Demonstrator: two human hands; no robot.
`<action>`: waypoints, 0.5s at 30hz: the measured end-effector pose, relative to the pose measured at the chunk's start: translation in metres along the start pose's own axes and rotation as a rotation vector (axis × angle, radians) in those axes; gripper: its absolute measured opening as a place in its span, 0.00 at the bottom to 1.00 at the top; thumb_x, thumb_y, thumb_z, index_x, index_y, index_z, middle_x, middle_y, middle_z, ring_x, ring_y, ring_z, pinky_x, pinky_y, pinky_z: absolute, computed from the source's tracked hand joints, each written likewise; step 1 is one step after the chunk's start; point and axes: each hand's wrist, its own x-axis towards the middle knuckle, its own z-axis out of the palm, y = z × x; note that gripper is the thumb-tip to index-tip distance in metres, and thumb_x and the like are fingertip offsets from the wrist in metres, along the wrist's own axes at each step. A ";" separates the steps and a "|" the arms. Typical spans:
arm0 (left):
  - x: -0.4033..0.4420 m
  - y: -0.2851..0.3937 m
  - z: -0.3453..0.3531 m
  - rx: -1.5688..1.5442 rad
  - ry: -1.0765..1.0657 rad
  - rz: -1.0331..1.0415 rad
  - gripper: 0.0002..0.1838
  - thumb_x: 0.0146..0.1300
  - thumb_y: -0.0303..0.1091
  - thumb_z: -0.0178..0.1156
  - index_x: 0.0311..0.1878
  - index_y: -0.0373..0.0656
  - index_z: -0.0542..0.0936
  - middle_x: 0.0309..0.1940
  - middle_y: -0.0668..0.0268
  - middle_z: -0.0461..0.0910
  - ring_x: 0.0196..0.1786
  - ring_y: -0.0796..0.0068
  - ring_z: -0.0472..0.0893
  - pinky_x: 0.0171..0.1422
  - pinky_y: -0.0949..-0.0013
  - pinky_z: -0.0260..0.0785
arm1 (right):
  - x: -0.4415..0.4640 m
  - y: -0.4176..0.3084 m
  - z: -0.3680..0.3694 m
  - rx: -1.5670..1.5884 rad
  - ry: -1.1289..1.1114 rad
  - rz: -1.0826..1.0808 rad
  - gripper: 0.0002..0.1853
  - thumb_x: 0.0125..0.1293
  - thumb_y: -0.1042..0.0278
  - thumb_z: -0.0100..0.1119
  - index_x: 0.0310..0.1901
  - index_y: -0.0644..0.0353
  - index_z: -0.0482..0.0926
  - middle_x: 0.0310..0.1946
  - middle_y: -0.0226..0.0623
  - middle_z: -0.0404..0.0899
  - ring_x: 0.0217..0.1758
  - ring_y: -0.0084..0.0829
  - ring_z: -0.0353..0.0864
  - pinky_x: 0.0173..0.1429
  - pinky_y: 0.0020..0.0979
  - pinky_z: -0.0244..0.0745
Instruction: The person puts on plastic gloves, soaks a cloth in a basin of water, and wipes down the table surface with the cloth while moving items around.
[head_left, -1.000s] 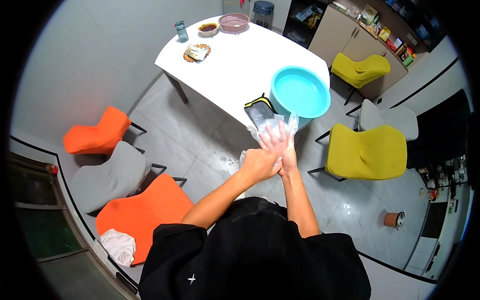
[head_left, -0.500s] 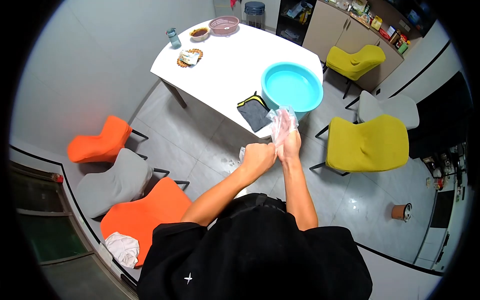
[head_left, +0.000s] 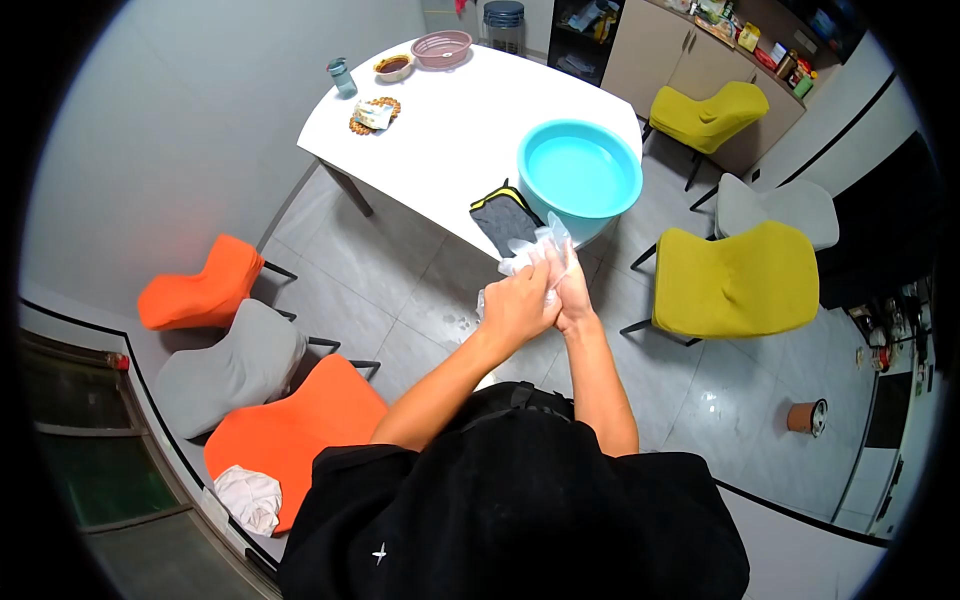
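Observation:
My left hand (head_left: 520, 305) is closed on a clear plastic glove (head_left: 545, 250), its fingers pinching the bunched film. My right hand (head_left: 572, 292) is held up against it, palm toward the left hand, with its fingers stretched upward and partly covered by the crumpled glove. A second bit of clear plastic (head_left: 482, 303) shows at the outer side of my left hand; what it belongs to is unclear. Just beyond the hands, a dark grey cloth (head_left: 508, 220) with a yellow edge lies at the table corner, beside a light-blue basin (head_left: 580, 170).
On the white table (head_left: 440, 150) stand a pink basket (head_left: 441, 50), a bowl of dark liquid (head_left: 394, 68), a bottle (head_left: 342, 78) and a beaded ring mat (head_left: 362, 127). Orange chairs (head_left: 290, 425) are at left, yellow chairs (head_left: 740, 280) at right. A small bin (head_left: 805, 417) is on the floor.
The glove, smoother over my right fingers before, is now bunched up. My left hand has moved up from the wrist onto the right palm and fingers.

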 end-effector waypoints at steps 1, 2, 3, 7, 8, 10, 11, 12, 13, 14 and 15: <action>0.004 -0.002 0.001 -0.011 0.014 -0.003 0.13 0.60 0.40 0.65 0.43 0.46 0.78 0.23 0.60 0.83 0.23 0.53 0.83 0.25 0.53 0.72 | 0.004 0.002 0.000 -0.024 0.045 -0.001 0.44 0.80 0.28 0.32 0.82 0.56 0.54 0.76 0.41 0.66 0.71 0.41 0.75 0.71 0.43 0.75; 0.006 -0.001 0.003 -0.006 0.021 -0.017 0.11 0.60 0.39 0.65 0.42 0.46 0.78 0.23 0.60 0.82 0.24 0.53 0.83 0.24 0.54 0.72 | 0.039 0.026 -0.068 0.065 -0.215 0.001 0.33 0.81 0.31 0.37 0.63 0.55 0.75 0.58 0.33 0.81 0.56 0.30 0.83 0.58 0.36 0.82; 0.010 -0.003 0.006 0.001 0.029 -0.026 0.10 0.61 0.38 0.64 0.41 0.46 0.77 0.23 0.60 0.82 0.24 0.52 0.83 0.24 0.54 0.72 | 0.033 0.029 -0.062 0.061 -0.113 0.039 0.30 0.82 0.32 0.37 0.57 0.52 0.76 0.51 0.30 0.82 0.52 0.29 0.83 0.55 0.37 0.81; 0.024 -0.018 0.024 -0.002 0.009 -0.022 0.05 0.62 0.34 0.62 0.37 0.45 0.77 0.24 0.61 0.81 0.25 0.51 0.83 0.24 0.53 0.71 | 0.009 0.021 -0.016 -0.073 0.219 0.177 0.26 0.81 0.35 0.41 0.51 0.50 0.77 0.44 0.30 0.81 0.47 0.31 0.83 0.51 0.40 0.83; 0.024 -0.021 0.029 -0.031 0.039 0.055 0.04 0.61 0.32 0.62 0.34 0.44 0.76 0.25 0.60 0.82 0.25 0.54 0.84 0.24 0.55 0.71 | 0.010 0.020 -0.016 -0.046 0.244 0.170 0.25 0.81 0.35 0.41 0.52 0.49 0.77 0.44 0.30 0.81 0.47 0.32 0.83 0.51 0.40 0.83; 0.028 -0.019 0.028 0.028 0.008 0.167 0.04 0.59 0.30 0.63 0.35 0.43 0.77 0.25 0.60 0.83 0.26 0.58 0.86 0.25 0.58 0.74 | 0.018 0.024 -0.021 0.043 0.293 0.143 0.25 0.81 0.35 0.41 0.54 0.48 0.76 0.44 0.30 0.80 0.47 0.32 0.82 0.51 0.42 0.82; 0.029 -0.017 0.028 0.053 -0.004 0.222 0.05 0.57 0.30 0.63 0.36 0.42 0.78 0.25 0.60 0.83 0.27 0.60 0.86 0.25 0.59 0.75 | 0.023 0.028 -0.023 0.098 0.325 0.119 0.25 0.81 0.35 0.41 0.55 0.48 0.76 0.44 0.30 0.80 0.46 0.32 0.82 0.51 0.42 0.82; 0.027 -0.020 0.033 0.067 -0.003 0.276 0.05 0.57 0.29 0.63 0.35 0.42 0.78 0.26 0.59 0.84 0.27 0.62 0.87 0.25 0.60 0.75 | 0.027 0.031 -0.025 0.160 0.357 0.098 0.25 0.81 0.35 0.41 0.56 0.47 0.76 0.44 0.30 0.80 0.46 0.32 0.82 0.51 0.43 0.82; 0.024 -0.022 0.037 0.150 -0.017 0.365 0.11 0.57 0.29 0.63 0.44 0.40 0.79 0.26 0.60 0.83 0.27 0.64 0.87 0.25 0.61 0.75 | 0.031 0.033 -0.027 0.210 0.385 0.080 0.25 0.81 0.35 0.41 0.57 0.47 0.76 0.44 0.29 0.79 0.46 0.33 0.82 0.51 0.43 0.82; 0.016 -0.022 0.042 0.234 -0.031 0.451 0.18 0.57 0.29 0.63 0.52 0.37 0.79 0.26 0.62 0.83 0.27 0.65 0.86 0.24 0.62 0.75 | 0.033 0.038 -0.029 0.252 0.413 0.071 0.25 0.81 0.35 0.41 0.59 0.46 0.75 0.44 0.29 0.79 0.45 0.33 0.81 0.51 0.44 0.82; 0.008 -0.022 0.045 0.317 -0.047 0.535 0.26 0.57 0.30 0.63 0.61 0.35 0.80 0.26 0.63 0.83 0.27 0.67 0.86 0.24 0.63 0.75 | 0.034 0.040 -0.030 0.291 0.443 0.058 0.25 0.81 0.35 0.41 0.60 0.46 0.75 0.44 0.29 0.79 0.45 0.33 0.81 0.51 0.45 0.82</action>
